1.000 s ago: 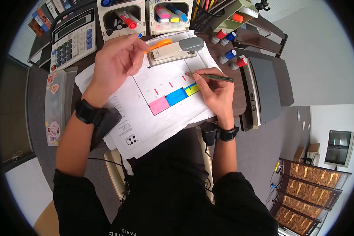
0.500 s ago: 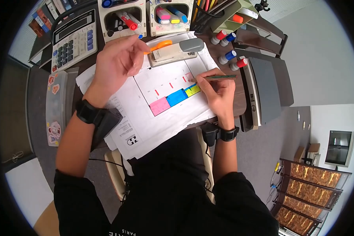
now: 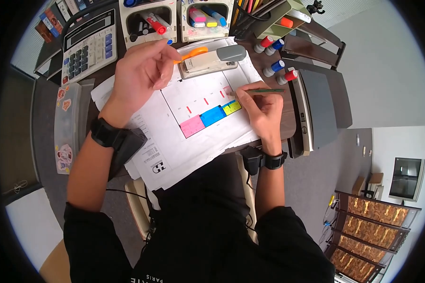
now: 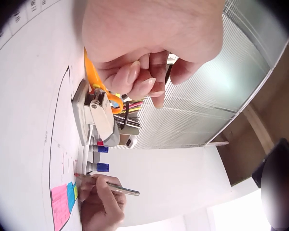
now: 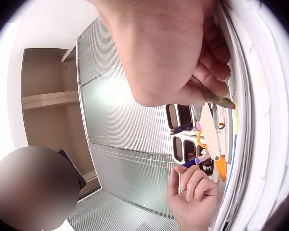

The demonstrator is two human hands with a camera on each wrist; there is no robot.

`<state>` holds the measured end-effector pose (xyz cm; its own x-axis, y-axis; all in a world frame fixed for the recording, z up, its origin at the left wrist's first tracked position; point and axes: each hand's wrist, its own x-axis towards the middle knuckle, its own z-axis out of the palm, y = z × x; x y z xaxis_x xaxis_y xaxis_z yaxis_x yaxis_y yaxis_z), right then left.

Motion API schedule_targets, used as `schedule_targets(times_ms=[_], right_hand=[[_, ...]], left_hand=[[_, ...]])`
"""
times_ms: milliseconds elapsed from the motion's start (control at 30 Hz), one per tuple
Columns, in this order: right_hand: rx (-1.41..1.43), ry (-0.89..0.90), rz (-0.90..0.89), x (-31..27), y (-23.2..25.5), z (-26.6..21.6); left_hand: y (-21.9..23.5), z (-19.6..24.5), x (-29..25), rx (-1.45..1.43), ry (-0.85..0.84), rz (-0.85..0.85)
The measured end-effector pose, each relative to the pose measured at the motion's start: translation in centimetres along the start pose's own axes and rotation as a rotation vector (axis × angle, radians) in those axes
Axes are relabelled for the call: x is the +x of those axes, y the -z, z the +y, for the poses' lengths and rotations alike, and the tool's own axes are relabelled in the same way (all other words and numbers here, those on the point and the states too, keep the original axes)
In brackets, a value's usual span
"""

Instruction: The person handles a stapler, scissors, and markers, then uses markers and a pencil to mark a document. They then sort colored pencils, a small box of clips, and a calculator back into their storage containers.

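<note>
Toward the counter (image 3: pixel 287 113)'s far edge, stapler (image 3: pixel 208 65) atop pink-blue-yellow blocked paper (image 3: pixel 174 153); right grip (image 3: pixel 263 112) pinching slim tool (image 3: pixel 270 91), left grip (image 3: pixel 139 75) loosely curled.

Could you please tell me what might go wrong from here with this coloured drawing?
The right hand is close beside the yellow block, so it might smudge it if the ink is damp. The stapler lies on the paper and might slide if that is pulled. The red-capped and blue-capped bottles near the right hand could be knocked.
</note>
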<state>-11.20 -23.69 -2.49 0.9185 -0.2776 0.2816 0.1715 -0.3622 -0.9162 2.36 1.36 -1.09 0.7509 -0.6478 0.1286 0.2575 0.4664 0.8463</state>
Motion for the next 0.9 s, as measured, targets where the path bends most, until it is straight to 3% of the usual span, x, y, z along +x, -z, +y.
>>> schedule_targets(times_ms=[833, 900], right_hand=[[-0.062, -0.031, 0.023, -0.1, 0.4, 0.3], [0.062, -0.016, -0.031, -0.1, 1.0, 1.5]], left_hand=[[0.3, -0.2, 0.1, -0.006, 0.007, -0.009], [0.2, -0.1, 0.1, -0.004, 0.001, -0.006]])
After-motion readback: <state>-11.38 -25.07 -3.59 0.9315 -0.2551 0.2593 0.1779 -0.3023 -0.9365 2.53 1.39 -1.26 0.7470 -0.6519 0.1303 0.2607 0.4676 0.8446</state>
